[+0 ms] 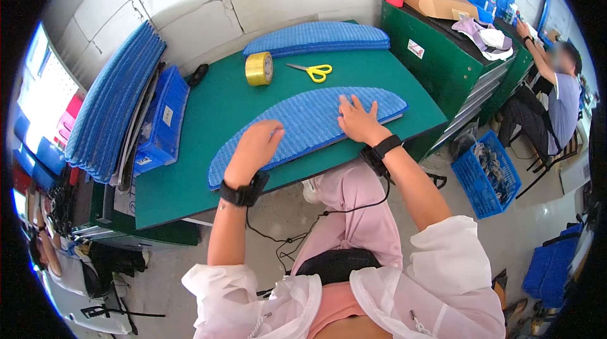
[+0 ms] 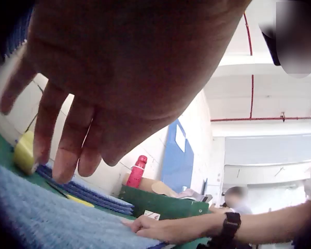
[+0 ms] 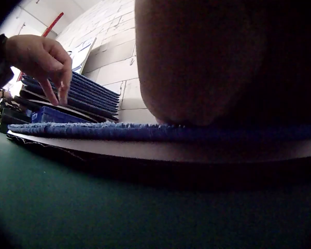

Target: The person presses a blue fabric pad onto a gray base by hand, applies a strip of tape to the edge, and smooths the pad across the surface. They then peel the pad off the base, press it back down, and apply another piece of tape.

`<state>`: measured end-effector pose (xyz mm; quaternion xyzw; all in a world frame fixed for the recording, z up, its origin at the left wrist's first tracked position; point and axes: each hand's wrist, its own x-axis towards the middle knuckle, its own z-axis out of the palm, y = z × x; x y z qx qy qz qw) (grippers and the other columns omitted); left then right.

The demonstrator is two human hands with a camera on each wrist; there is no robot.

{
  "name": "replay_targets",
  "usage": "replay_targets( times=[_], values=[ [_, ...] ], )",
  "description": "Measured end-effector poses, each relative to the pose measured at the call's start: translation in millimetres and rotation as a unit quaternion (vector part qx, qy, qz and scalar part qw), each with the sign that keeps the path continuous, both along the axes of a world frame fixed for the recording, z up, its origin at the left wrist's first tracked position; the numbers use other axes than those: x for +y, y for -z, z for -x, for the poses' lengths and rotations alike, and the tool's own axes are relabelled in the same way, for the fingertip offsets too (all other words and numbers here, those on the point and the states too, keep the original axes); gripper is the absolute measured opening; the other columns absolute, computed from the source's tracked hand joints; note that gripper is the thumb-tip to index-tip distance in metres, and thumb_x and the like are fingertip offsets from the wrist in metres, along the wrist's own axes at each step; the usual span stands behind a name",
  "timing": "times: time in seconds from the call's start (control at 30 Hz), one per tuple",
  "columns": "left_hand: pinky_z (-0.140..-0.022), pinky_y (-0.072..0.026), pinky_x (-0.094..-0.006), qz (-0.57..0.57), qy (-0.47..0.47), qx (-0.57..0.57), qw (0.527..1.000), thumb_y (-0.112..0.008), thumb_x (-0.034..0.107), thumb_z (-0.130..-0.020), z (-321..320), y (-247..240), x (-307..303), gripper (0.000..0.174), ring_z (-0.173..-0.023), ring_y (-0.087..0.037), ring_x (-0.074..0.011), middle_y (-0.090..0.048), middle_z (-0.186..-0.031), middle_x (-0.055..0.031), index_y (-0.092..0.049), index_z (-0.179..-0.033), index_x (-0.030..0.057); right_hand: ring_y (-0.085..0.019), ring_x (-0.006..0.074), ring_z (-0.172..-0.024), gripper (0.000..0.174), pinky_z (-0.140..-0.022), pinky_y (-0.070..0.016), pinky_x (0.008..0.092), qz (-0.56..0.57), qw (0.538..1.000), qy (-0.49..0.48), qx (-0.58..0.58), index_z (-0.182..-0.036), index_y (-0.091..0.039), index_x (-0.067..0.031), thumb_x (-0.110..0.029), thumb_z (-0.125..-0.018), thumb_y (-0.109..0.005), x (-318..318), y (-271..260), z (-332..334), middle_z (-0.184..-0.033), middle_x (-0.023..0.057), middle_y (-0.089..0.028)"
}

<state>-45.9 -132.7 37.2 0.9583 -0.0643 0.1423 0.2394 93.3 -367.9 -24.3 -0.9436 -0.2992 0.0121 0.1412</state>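
Observation:
A blue ribbed half-moon fabric pad (image 1: 302,119) lies across the front of the green table (image 1: 215,102). My right hand (image 1: 361,123) rests on its right part with the fingers spread. Over the pad's left part is my left hand (image 1: 251,150), its fingers loosely bent and holding nothing. Seen in the left wrist view, the fingers of that left hand (image 2: 129,67) hang down above the blue fabric. The right wrist view shows the pad's edge (image 3: 119,132) from the side, with a pale layer beneath the blue one.
Behind the pad are a yellow tape roll (image 1: 258,69), yellow-handled scissors (image 1: 316,73) and a stack of similar pads (image 1: 316,38). More pads (image 1: 114,111) stand upright at left beside a blue bin (image 1: 165,117). A green cabinet (image 1: 442,61) adjoins the right side; another person (image 1: 559,98) sits beyond.

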Motion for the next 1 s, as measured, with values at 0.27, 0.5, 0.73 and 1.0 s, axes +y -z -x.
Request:
replay_targets(
  times=[0.27,0.5,0.73,1.0],
  values=[
    [-0.086,-0.0432,-0.0398,-0.062,0.041,0.062,0.995,-0.069,0.031,-0.075,-33,40,-9,0.043,-0.099,-0.053,-0.0346,-0.057,-0.106,-0.0157,-0.058,-0.107,0.0041,-0.021,0.0346,-0.135,0.038,-0.096,-0.0107,0.0735,0.004,1.000,0.003,0.005,-0.121,-0.043,-0.0033,-0.024,-0.089,-0.042,0,-3,0,-0.145,0.0131,-0.026],
    [-0.079,-0.0441,-0.0448,-0.059,0.051,0.039,0.996,-0.069,0.033,-0.074,-42,56,-3,0.040,-0.092,-0.053,-0.0384,-0.057,-0.102,-0.0149,-0.058,-0.101,0.0061,-0.021,0.0324,-0.135,0.047,-0.097,-0.0090,0.0731,0.003,1.000,0.012,0.022,-0.130,-0.035,-0.0035,-0.026,-0.089,-0.041,0,0,-2,-0.139,0.0103,-0.036],
    [-0.083,-0.0420,-0.0410,-0.079,0.033,0.066,0.994,-0.066,0.038,-0.076,-48,55,-3,0.041,-0.095,-0.053,-0.0347,-0.057,-0.102,-0.0160,-0.058,-0.099,0.0043,-0.021,0.0324,-0.135,0.049,-0.098,-0.0081,0.0719,-0.007,1.000,0.008,0.020,-0.132,-0.033,-0.0040,-0.027,-0.089,-0.039,-1,-2,-1,-0.136,0.0098,-0.041],
    [-0.086,-0.0407,-0.0417,-0.078,0.004,0.121,0.990,-0.066,0.039,-0.078,-43,44,-11,0.044,-0.098,-0.052,-0.0362,-0.055,-0.106,-0.0174,-0.056,-0.103,0.0044,-0.021,0.0314,-0.135,0.048,-0.100,-0.0055,0.0698,-0.021,0.998,0.020,0.048,-0.130,-0.034,-0.0052,-0.025,-0.086,-0.042,0,-6,-2,-0.133,0.0095,-0.044]
  ],
)
